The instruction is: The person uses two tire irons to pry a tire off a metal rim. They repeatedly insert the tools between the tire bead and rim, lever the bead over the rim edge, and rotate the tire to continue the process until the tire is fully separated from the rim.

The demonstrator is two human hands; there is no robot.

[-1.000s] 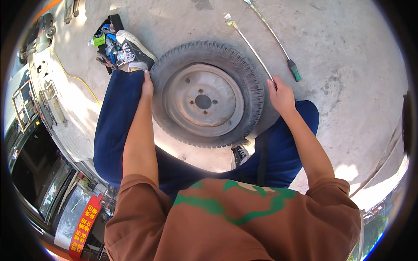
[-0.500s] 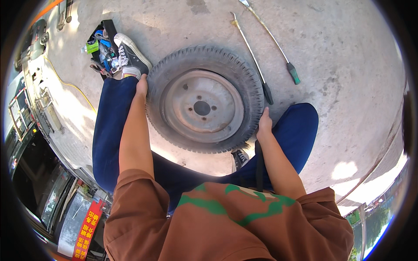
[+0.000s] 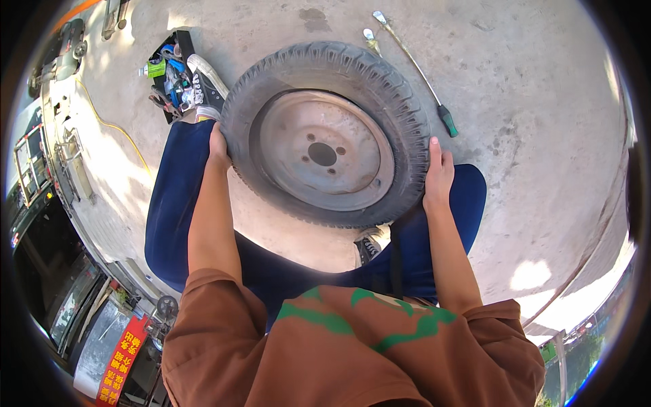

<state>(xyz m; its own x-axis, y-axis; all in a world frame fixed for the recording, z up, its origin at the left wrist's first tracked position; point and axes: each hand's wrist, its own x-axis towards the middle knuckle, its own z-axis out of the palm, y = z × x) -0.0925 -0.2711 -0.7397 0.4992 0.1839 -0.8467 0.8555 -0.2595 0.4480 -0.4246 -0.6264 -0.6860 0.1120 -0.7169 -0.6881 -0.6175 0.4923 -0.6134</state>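
Observation:
A wheel (image 3: pixel 352 178), a black treaded tyre on a dull grey steel rim with a round centre hole, is between my legs, tilted up off the ground with its far side raised. My left hand (image 3: pixel 218 145) grips the tyre's left edge beside my left shoe; most of its fingers are hidden. At the right edge, my right hand (image 3: pixel 439 171) holds the tread, fingertips showing against it. Beyond the tyre lies a tyre lever (image 3: pixel 415 68) with a flat metal tip and a green-and-black handle. Only the tip of a second lever (image 3: pixel 370 35) shows past the wheel.
A black tray (image 3: pixel 183 42) full of mixed tools and small items stands by my left shoe. A yellow hose (image 3: pixel 112 127) runs over the concrete at left. A trolley jack (image 3: pixel 64 57) and parked vehicles (image 3: pixel 54 271) are further left, near a red banner (image 3: pixel 122 359).
The wheel has come up and tilted, its far edge moving away from me and covering most of one lever. My right hand has risen with it; my left hand stays at the left edge.

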